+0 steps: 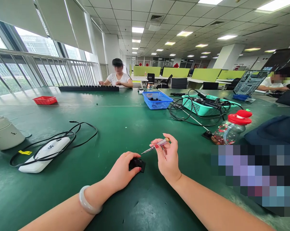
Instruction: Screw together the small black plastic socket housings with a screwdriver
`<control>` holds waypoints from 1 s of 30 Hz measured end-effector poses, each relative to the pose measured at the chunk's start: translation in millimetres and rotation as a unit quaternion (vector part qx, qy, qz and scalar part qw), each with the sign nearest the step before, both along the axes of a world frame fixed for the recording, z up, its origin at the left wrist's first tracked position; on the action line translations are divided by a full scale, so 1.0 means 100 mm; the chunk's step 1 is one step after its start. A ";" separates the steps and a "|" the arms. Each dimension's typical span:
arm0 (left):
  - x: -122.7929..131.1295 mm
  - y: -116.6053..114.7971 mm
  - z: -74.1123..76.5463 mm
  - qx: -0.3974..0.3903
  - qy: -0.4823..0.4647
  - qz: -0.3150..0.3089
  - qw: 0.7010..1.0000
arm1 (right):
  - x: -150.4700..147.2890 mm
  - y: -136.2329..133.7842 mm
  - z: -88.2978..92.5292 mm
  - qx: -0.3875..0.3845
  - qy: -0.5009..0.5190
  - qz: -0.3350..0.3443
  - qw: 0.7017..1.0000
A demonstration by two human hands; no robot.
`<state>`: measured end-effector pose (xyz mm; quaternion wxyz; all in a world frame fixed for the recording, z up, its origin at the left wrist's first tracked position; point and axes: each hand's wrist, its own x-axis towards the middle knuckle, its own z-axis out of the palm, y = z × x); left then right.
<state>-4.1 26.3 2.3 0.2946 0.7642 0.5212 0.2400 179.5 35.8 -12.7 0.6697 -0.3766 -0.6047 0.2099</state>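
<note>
On the green table [125, 128], my left hand [122, 170] is closed around a small black part [136, 163], which rests on the surface. Its exact kind cannot be made out, and the palm and fingers cover its left side. My right hand [168, 157] pinches a screwdriver [161, 143] with a clear handle and a brass-coloured end cap. The thin shaft slants down to the left. Its tip appears close to the upper right of the black part; whether the two touch is unclear.
Leftward lie a white power bank [47, 154] with a black cable and a pale jug [5, 133]. Farther back are a red tray [45, 100], a blue basket [158, 101] and a green basket [200, 109] with cables. A red-lidded bottle [231, 126] stands right. A person [118, 77] sits opposite.
</note>
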 end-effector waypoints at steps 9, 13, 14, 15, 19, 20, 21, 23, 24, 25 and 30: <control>-0.03 0.02 -0.07 0.002 -0.006 0.011 1.000 | -0.01 -0.05 0.05 0.070 0.000 0.015 0.997; -0.02 0.02 -0.07 0.002 -0.004 0.009 1.000 | -0.02 -0.07 0.07 0.070 -0.008 0.023 0.997; -0.02 0.02 -0.06 0.002 -0.003 0.007 1.000 | -0.02 -0.07 0.07 0.069 -0.013 0.028 0.997; -0.02 0.01 -0.05 0.001 -0.003 0.005 1.000 | -0.02 -0.07 0.07 0.068 -0.018 0.031 0.997; -0.02 0.01 -0.04 0.000 -0.003 -0.001 1.000 | -0.02 -0.07 0.06 0.065 -0.030 0.030 0.997; -0.02 0.01 -0.05 0.001 -0.003 -0.004 1.000 | -0.02 -0.08 0.06 0.065 -0.030 0.028 0.997; -0.02 0.01 -0.05 0.003 -0.004 -0.006 1.000 | -0.02 -0.08 0.06 0.065 -0.029 0.026 0.997; -0.03 0.02 -0.06 0.011 -0.007 -0.007 1.000 | -0.02 -0.11 0.07 0.076 -0.035 0.030 0.996; -0.03 0.02 -0.07 0.014 -0.008 -0.007 1.000 | -0.02 -0.13 0.07 0.089 -0.045 0.037 0.994; -0.03 0.02 -0.08 0.016 -0.009 -0.008 1.000 | -0.03 -0.15 0.07 0.106 -0.060 0.047 0.991; -0.03 0.03 -0.11 0.030 -0.002 -0.005 1.000 | -0.04 -0.21 0.06 0.180 -0.139 0.082 0.970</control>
